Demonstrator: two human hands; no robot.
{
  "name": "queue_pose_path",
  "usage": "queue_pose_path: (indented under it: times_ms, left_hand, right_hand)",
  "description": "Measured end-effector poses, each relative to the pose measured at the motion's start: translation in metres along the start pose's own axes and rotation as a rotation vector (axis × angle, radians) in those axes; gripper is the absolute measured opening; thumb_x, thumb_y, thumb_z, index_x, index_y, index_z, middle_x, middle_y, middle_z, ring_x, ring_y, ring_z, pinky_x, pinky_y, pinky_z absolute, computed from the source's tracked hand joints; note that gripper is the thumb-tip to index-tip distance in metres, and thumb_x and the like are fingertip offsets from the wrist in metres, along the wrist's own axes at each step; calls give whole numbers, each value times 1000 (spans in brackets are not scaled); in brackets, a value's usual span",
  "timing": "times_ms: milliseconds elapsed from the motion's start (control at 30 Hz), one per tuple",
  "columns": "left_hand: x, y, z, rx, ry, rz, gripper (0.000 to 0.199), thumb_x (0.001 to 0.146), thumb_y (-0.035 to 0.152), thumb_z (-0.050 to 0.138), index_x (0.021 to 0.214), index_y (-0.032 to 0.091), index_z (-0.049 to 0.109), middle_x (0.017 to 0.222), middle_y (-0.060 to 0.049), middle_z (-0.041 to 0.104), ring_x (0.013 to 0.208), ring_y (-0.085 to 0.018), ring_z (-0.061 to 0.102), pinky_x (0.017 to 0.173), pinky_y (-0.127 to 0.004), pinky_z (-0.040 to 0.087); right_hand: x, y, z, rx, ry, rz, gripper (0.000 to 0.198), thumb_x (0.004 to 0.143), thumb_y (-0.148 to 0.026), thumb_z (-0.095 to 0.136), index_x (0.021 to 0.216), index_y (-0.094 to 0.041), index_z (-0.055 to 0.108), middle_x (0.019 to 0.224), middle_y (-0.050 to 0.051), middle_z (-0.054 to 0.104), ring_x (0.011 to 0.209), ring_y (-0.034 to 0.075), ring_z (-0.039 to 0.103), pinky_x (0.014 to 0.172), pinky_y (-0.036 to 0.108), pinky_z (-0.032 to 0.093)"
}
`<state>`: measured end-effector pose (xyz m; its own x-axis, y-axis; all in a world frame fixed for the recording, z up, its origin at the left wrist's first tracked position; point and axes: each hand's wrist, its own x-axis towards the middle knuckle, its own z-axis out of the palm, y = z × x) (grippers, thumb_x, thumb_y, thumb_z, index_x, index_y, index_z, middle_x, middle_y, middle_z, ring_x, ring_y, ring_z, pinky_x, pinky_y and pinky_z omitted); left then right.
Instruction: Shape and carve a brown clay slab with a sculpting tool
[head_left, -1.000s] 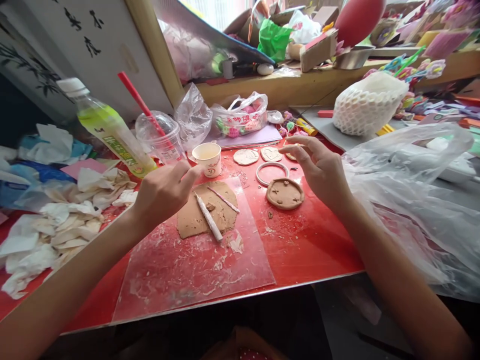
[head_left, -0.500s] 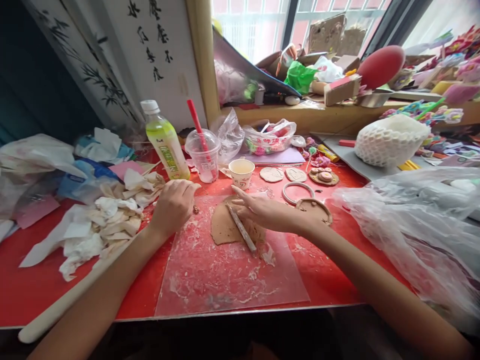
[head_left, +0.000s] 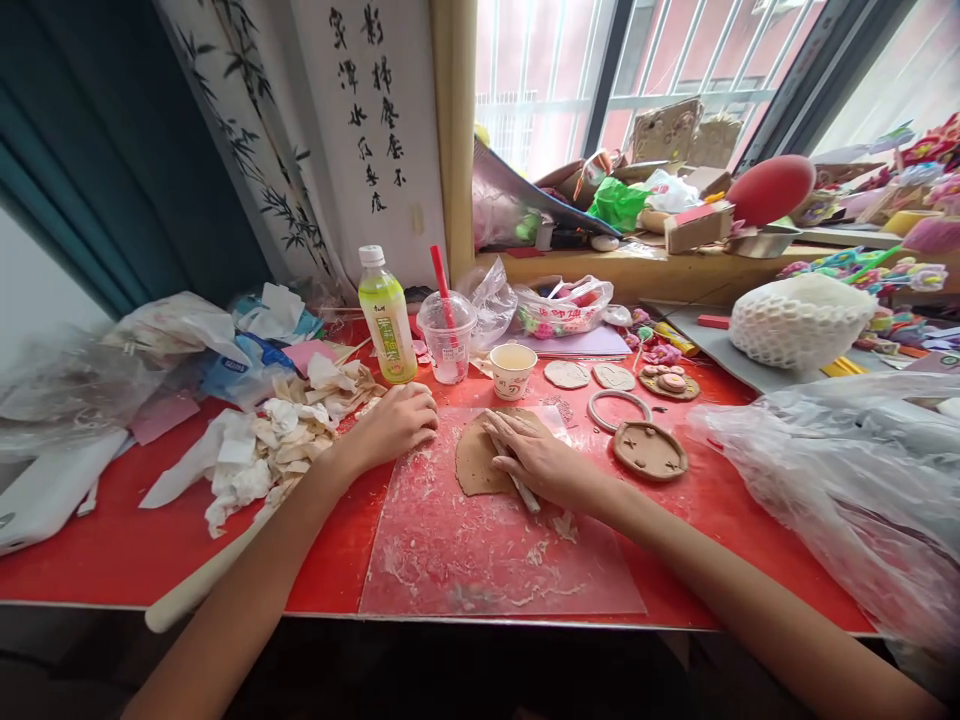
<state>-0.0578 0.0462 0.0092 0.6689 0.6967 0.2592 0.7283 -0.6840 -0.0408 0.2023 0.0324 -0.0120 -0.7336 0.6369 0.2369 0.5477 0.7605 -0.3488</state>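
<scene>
My right hand (head_left: 534, 452) lies flat with fingers stretched out over a thin clay-smeared rod (head_left: 526, 494). Most of the rod is hidden under the palm. Beneath both is a flat slab of brown clay (head_left: 474, 468), on a clear sheet (head_left: 480, 565) streaked with clay residue. To the left, my left hand (head_left: 401, 422) rests by the sheet's upper left corner, its fingers curled; whatever they may hold is hidden. A paper cup (head_left: 513, 372) stands just beyond the slab. Right of my right hand lies a round rimmed clay piece (head_left: 651, 450) with small marks, beside a ring (head_left: 619, 409).
A drink bottle (head_left: 388, 320) and a plastic cup with red straw (head_left: 448, 340) stand behind my left hand. Crumpled tissues (head_left: 292, 445) and a long pale stick (head_left: 202, 580) lie left. Clear plastic bags (head_left: 817, 470) spread at right. Pale clay discs (head_left: 567, 374) lie at the back.
My right hand has lowered from above the rod and now lies on it, covering most of it. My left hand stays near the sheet's corner. The whole view has shifted.
</scene>
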Motion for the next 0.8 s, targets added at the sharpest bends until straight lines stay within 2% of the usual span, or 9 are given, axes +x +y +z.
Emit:
queue_pose_path:
  times_ms: [133, 267, 500, 800]
  left_hand:
    - [2, 6, 6, -36, 10, -23, 11, 86, 22, 50, 79, 18, 58, 86, -2, 61, 92, -16, 52, 82, -29, 42]
    - [2, 9, 13, -62, 49, -88, 13, 90, 20, 41, 89, 16, 54, 84, -4, 59, 78, -14, 55, 71, -26, 43]
    - [3, 10, 14, -70, 104, -115, 21, 95, 28, 35, 95, 17, 53, 88, -4, 58, 83, -15, 55, 76, -26, 43]
    - [3, 14, 26, 1, 47, -31, 22, 94, 28, 37, 100, 16, 54, 88, -5, 60, 80, -15, 57, 71, -26, 44]
  right_hand:
    - [-1, 2, 5, -28, 15, -11, 59, 90, -39, 37, 141, -11, 28, 141, 19, 38, 131, 28, 34, 106, 50, 31]
    - [-1, 5, 9, -52, 10, -20, 59, 91, -40, 36, 141, -10, 27, 142, 19, 36, 133, 27, 31, 107, 48, 29]
    - [-1, 6, 10, -77, -6, -7, 62, 91, -42, 33, 141, -7, 26, 143, 18, 34, 133, 28, 29, 108, 46, 27]
    - [-3, 5, 10, -99, -26, -11, 63, 92, -44, 31, 141, -5, 26, 143, 18, 34, 135, 27, 27, 108, 44, 27]
